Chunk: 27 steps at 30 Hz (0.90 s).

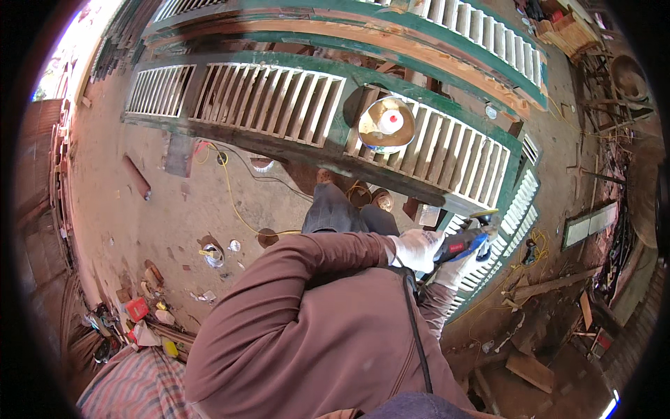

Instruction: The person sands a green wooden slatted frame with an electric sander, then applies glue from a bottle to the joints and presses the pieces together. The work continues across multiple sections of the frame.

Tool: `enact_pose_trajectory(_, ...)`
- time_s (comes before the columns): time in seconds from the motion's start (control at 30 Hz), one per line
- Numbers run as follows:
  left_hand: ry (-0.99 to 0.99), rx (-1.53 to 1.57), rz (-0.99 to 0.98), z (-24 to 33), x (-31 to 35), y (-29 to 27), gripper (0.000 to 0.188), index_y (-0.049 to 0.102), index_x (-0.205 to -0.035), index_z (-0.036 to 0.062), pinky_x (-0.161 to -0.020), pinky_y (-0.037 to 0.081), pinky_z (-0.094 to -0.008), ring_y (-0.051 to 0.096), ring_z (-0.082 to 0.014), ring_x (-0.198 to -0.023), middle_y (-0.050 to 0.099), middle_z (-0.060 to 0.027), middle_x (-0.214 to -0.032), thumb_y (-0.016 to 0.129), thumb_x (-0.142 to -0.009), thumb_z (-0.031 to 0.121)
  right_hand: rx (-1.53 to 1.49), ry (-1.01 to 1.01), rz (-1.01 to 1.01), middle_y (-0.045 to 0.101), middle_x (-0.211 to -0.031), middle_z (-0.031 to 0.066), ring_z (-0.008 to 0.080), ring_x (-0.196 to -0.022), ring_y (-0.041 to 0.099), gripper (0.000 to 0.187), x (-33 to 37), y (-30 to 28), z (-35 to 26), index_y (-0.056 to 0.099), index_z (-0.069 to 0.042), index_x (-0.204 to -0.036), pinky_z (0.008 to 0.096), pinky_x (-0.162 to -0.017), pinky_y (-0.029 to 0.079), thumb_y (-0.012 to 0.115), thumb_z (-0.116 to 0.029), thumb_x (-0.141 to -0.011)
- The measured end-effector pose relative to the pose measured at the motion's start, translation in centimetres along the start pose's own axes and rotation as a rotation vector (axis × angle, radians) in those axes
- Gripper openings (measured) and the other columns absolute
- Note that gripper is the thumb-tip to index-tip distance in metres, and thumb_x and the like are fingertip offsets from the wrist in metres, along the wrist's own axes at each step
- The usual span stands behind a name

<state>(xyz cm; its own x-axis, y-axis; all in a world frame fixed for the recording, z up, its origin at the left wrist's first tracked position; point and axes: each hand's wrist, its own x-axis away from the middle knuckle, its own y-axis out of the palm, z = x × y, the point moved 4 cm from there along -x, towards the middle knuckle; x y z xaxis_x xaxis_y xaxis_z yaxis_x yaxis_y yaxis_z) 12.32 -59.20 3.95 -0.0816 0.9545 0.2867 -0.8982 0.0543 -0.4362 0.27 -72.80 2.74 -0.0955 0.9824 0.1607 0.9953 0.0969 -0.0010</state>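
An angle grinder [455, 247] with a dark body is gripped between both my hands. My left hand [417, 251], in a white glove, is closed around the rear of its body. Farther forward, my right hand [466, 264], in a white glove with blue on it, wraps the tool near its head. The grinder's disc [483, 214] is close to the right end of a green louvered shutter [340, 133]; I cannot tell whether they touch. A black cord [417, 328] runs down across my jacket from the tool.
A bowl [370, 126] with a red-tipped white bottle [391, 121] rests on the shutter's slats. More green shutters [481, 28] lie behind, and slatted ones [513, 216] stand at right. Yellow cord [237, 209], a metal cylinder [137, 177] and tins [212, 254] lie on the floor.
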Motion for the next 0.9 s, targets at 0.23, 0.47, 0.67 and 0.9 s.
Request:
enact_pose_trajectory(0.23, -0.015, 0.037, 0.038, 3.0, -1.7, 1.2, 0.076, 0.048, -0.125, -0.0036, -0.08, 0.057, -0.0495, 0.073, -0.0418, -0.097, 0.071, -0.0217, -0.102, 0.085, -0.072, 0.036, -0.469, 0.354, -0.193, 0.065, -0.114, 0.0097, 0.0226, -0.098, 0.066, 0.075, -1.7, -2.3, 1.6, 0.058, -0.012, -0.134, 0.0386, -0.084, 0.06, 0.065, -0.075, -0.094)
enact_pose_trajectory(0.47, -0.004, 0.066, 0.921, -4.5, 2.9, -9.4, 0.053, 0.062, -0.127, 0.0046, -0.083, 0.058, -0.0462, 0.071, -0.0333, -0.091, 0.071, -0.0165, -0.097, 0.086, -0.085, 0.026, -0.472, 0.292, -0.248, 0.067, -0.103, 0.0069, 0.0203, -0.088, 0.067, 0.061, -5.5, -5.4, 6.8, 0.059, -0.008, -0.134, 0.0346, -0.075, 0.059, 0.062, -0.059, -0.101)
enact_pose_trajectory(0.67, -0.216, -0.064, 1.038, -16.4, -0.2, -20.0, 0.081, 0.047, -0.144, 0.0019, -0.113, 0.046, -0.0478, 0.056, -0.0406, -0.13, 0.056, -0.0249, -0.138, 0.087, -0.077, 0.024, -0.007, -0.242, -0.002, 0.071, -0.108, 0.0183, 0.0254, -0.074, 0.071, 0.061, -3.4, -7.5, 4.2, 0.061, -0.003, -0.133, 0.0384, -0.06, 0.063, 0.061, -0.055, -0.103)
enact_pose_trajectory(0.9, -0.338, -0.061, 0.841, -18.7, -0.4, -21.5, 0.07, 0.064, -0.135, 0.013, -0.104, 0.052, -0.0495, 0.061, -0.0364, -0.127, 0.068, -0.0143, -0.134, 0.087, -0.079, 0.047, 0.006, 0.069, -0.206, 0.072, -0.094, 0.0197, 0.0293, -0.063, 0.073, 0.055, 5.8, 0.5, -4.3, 0.055, 0.001, -0.124, 0.0407, -0.056, 0.065, 0.071, -0.047, -0.1)
